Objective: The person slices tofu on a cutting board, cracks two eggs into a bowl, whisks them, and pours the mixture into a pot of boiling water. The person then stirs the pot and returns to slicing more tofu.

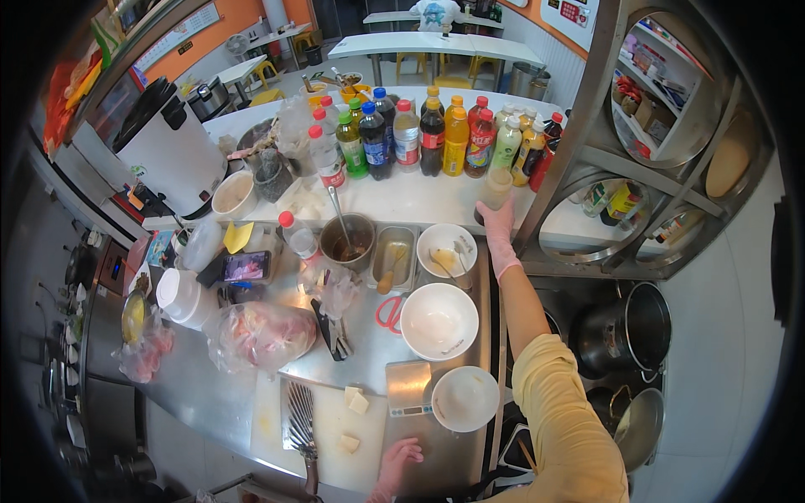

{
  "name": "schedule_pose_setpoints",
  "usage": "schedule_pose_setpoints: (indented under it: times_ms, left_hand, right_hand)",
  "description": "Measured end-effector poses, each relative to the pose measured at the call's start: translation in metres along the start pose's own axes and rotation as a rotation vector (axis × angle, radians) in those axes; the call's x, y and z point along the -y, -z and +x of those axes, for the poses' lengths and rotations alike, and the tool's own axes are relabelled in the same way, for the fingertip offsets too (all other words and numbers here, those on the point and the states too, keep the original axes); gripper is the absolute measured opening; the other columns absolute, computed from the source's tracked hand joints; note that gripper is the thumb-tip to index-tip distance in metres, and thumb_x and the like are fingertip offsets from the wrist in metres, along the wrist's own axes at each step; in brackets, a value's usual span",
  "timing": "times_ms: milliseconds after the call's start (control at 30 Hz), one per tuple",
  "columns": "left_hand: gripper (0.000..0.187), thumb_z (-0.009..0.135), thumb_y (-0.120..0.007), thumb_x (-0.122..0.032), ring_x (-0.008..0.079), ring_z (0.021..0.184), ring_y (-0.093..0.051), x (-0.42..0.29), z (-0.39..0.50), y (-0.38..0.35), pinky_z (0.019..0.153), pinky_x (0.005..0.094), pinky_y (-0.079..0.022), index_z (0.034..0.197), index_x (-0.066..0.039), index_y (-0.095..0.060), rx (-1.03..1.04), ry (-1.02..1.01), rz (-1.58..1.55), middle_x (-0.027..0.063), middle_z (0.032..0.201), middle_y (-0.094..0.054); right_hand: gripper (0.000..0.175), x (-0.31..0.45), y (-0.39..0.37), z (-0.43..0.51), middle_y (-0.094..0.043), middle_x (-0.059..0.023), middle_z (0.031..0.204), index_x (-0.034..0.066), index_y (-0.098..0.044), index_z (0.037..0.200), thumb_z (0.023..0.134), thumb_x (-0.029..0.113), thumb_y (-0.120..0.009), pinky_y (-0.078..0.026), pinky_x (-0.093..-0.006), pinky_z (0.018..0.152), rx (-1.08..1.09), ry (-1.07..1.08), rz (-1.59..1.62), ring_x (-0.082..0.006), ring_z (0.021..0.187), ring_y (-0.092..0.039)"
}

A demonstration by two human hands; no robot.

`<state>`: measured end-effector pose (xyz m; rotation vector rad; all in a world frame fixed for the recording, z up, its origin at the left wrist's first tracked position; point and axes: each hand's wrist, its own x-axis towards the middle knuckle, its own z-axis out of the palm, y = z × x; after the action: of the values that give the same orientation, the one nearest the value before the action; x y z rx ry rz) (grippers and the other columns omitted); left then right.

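Observation:
At the end of my outstretched arm, my right hand (497, 221) in a pink glove grips a translucent bottle (499, 183) on the white counter ledge, before a row of drink bottles. Its contents are partly hidden. My left hand (400, 464), also gloved in pink, is low in the view with loosely curled fingers and nothing in them. Beside it lies a white cutting board (368, 434) with pale food blocks (358, 403) and a wide-bladed knife (300, 405). Above that hand are a small digital scale (409, 382) and a white bowl (466, 399).
Another white bowl (439, 320) stands near red-handled scissors (388, 314). Farther up are a bowl with utensils (446, 251), a metal pan (399, 242) with a brush and a sauce pot (347, 245). A bagged food bundle (264, 336) sits left; a metal rack (569, 157) and black pot (619, 333) stand right.

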<state>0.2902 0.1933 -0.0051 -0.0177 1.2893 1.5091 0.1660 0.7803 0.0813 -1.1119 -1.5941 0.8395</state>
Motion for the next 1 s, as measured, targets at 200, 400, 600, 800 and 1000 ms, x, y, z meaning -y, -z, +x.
schedule_pose_setpoints:
  times_ms: [200,400,600,800,1000]
  left_hand:
    - [0.031,0.097,-0.048,-0.016,0.0181,0.082,-0.064,-0.002,-0.004,-0.009,0.080,0.0310,-0.053,0.120,0.003,-0.055,-0.063,0.008,0.041,0.0114,0.099,-0.063]
    - [0.028,0.096,-0.049,-0.016,0.0173,0.075,-0.063,-0.005,-0.005,-0.015,0.072,0.0293,-0.053,0.116,0.002,-0.057,-0.074,-0.062,0.026,0.0106,0.092,-0.064]
    - [0.030,0.097,-0.050,-0.021,0.0170,0.074,-0.064,0.003,-0.002,-0.013,0.072,0.0290,-0.053,0.117,0.000,-0.056,-0.063,-0.136,0.032,0.0094,0.091,-0.064]
    - [0.034,0.095,-0.053,-0.025,0.0171,0.072,-0.064,0.005,0.000,-0.015,0.068,0.0284,-0.055,0.118,0.000,-0.056,0.007,-0.169,-0.010,0.0089,0.088,-0.064]
    - [0.026,0.093,-0.054,-0.016,0.0141,0.062,-0.058,0.012,0.009,-0.020,0.055,0.0233,-0.049,0.111,0.002,-0.058,-0.159,-0.180,0.023,0.0063,0.079,-0.060]
  right_hand:
    - [0.071,0.022,0.018,-0.014,-0.059,-0.0171,0.118,0.0065,-0.045,0.126,0.065,0.018,-0.080,-0.044,-0.0400,0.097,0.067,-0.009,0.105,-0.0320,0.112,-0.056]
    - [0.071,0.086,0.092,-0.079,-0.056,-0.0133,0.119,0.0049,-0.044,0.126,0.067,0.014,-0.081,-0.042,-0.0377,0.096,0.076,0.151,0.263,-0.0254,0.112,-0.055]
    - [0.082,0.138,0.264,-0.158,-0.049,-0.0084,0.126,0.0052,-0.035,0.136,0.068,0.013,-0.079,-0.038,-0.0379,0.102,0.188,0.089,0.623,-0.0209,0.118,-0.048]
    - [0.081,0.151,0.477,-0.233,-0.053,-0.0070,0.124,0.0036,-0.040,0.135,0.065,0.017,-0.079,-0.040,-0.0351,0.101,0.053,0.009,0.402,-0.0197,0.115,-0.052]
    - [0.074,0.136,0.643,-0.300,-0.056,-0.0085,0.123,0.0037,-0.043,0.135,0.067,0.010,-0.073,-0.038,-0.0345,0.101,-0.082,-0.081,-0.038,-0.0203,0.115,-0.052]
